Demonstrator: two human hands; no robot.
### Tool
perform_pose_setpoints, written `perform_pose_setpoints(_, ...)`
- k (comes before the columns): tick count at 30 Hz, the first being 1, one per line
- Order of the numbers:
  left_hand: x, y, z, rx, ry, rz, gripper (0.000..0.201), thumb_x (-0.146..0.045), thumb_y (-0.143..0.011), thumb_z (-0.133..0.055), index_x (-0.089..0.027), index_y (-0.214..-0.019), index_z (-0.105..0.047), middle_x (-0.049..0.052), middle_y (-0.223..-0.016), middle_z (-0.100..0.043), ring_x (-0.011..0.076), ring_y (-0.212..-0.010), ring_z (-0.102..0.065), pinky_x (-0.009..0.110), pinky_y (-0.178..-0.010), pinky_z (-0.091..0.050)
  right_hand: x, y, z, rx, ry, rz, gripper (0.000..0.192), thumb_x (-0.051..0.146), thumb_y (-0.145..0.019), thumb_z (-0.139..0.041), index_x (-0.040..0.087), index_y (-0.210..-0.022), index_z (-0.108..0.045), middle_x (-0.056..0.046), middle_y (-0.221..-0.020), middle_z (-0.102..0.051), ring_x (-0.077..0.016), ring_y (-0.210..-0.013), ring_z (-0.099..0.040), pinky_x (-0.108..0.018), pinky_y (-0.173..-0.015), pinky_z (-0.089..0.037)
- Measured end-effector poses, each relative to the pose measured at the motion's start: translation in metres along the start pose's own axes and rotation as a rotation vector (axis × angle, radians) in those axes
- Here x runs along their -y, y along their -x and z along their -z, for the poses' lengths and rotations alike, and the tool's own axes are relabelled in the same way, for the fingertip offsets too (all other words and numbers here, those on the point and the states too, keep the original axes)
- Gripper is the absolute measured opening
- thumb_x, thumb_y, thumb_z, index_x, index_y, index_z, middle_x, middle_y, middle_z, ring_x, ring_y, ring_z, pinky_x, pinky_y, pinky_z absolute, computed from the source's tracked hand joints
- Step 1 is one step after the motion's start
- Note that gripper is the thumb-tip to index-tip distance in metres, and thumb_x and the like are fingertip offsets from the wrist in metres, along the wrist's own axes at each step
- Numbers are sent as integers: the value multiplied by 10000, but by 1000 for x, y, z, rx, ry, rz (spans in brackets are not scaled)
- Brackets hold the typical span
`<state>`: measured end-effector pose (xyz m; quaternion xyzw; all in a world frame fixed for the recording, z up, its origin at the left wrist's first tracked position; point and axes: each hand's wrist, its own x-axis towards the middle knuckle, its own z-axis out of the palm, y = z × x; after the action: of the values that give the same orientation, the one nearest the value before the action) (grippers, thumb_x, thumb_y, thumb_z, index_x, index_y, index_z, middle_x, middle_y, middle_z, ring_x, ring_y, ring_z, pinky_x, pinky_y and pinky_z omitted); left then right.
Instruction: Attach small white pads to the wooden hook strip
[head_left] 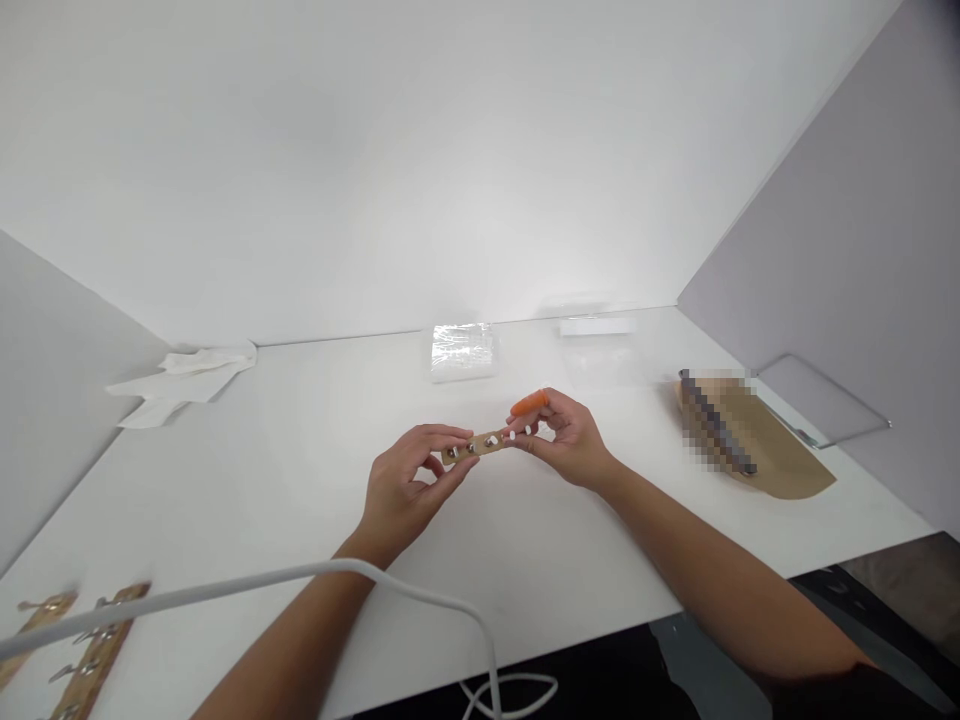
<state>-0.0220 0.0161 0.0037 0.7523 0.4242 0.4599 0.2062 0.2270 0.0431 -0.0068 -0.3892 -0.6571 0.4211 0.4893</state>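
Table: a white table (315, 520) lay under my hands, with crumpled white tissue (187, 378) at its far left, a clear plastic packet (463, 350) at the back and a brown paper sheet (765, 450) off to the right.
Spare strips: two more brown strips with metal clips (75, 640) lay at the near left edge, well apart from my hands.
Cable: a white cable (300, 580) crossed over my left forearm.
Strip: I held a short brown strip (480, 445) above the table, between both hands, with small metal fittings set along it.
Handling: I judged it light, thin and fairly stiff, likely to bend if pressed mid-span; the bare ends were the best hold.
Left hand (409, 485): my fingers were closed in a pinch on the strip's left end.
Right hand (566, 435): my fingertips pinched the right end; one finger wore an orange finger cot (529, 403).
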Motion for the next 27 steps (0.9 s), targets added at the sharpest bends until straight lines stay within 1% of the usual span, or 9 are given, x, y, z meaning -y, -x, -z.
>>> perform_pose_setpoints(5,0,2,0,-1,54,36,132,-303,-936,-769,-251,-1054,-739,48,-1097,-801,176,-874,-765,280,-592,-661,1,-1,2,28,25,-3,317,442,-850,-873,254,-1015,-678,-52,-963,-803,-223,-871,-726,-394,-746,-524)
perform_pose_setpoints(10,1,2,0,-2,73,33,158,-274,-933,-776,-256,-1083,-733,34,-1092,-798,165,-895,-764,268,-613,-678,1,0,4,64,20,-21,308,455,-883,-838,253,-1039,-667,-62,-999,-804,-226,-883,-727,-397,-738,-535)
perform_pose_setpoints(16,3,3,0,-4,81,19,175,-243,-925,-784,-256,-1092,-732,24,-1100,-795,154,-908,-764,245,-621,-678,3,0,5,77,65,25,223,398,-933,-792,258,-1052,-666,-48,-988,-804,-220,-894,-731,-397,-760,-533)
perform_pose_setpoints(19,3,2,0,-7,72,0,172,-247,-921,-788,-255,-1085,-737,24,-1092,-797,154,-892,-762,240,-605,-666,5,0,5,76,166,113,237,361,-930,-792,269,-1112,-672,-43,-1017,-805,-217,-891,-727,-407,-785,-551)
perform_pose_setpoints(21,3,1,1,-10,58,-8,165,-252,-918,-792,-253,-1076,-743,27,-1083,-800,154,-869,-758,232,-573,-645,9,1,5,66,252,201,296,336,-914,-804,280,-1174,-673,-51,-1114,-794,-238,-997,-730,-438,-877,-570)
perform_pose_setpoints(23,4,1,0,-13,46,-7,160,-256,-916,-794,-250,-1068,-746,31,-1082,-801,154,-849,-755,226,-544,-626,14,2,3,51,322,279,337,306,-917,-799,295,-1228,-669,-52,-1197,-775,-256,-1117,-715,-467,-973,-563)
perform_pose_setpoints(25,4,2,0,-18,41,-11,165,-255,-912,-797,-249,-1068,-744,35,-1079,-803,159,-854,-759,223,-534,-618,19,3,1,34,377,346,332,285,-931,-785,307,-1243,-673,-44,-1184,-778,-256,-1126,-715,-474,-997,-558)
perform_pose_setpoints(27,4,2,-1,-17,36,-25,167,-256,-908,-803,-248,-1063,-741,34,-1068,-807,162,-865,-764,218,-533,-617,21,3,-3,13,403,409,303,268,-943,-775,310,-1230,-686,-34,-1118,-791,-248,-1069,-729,-462,-965,-566)
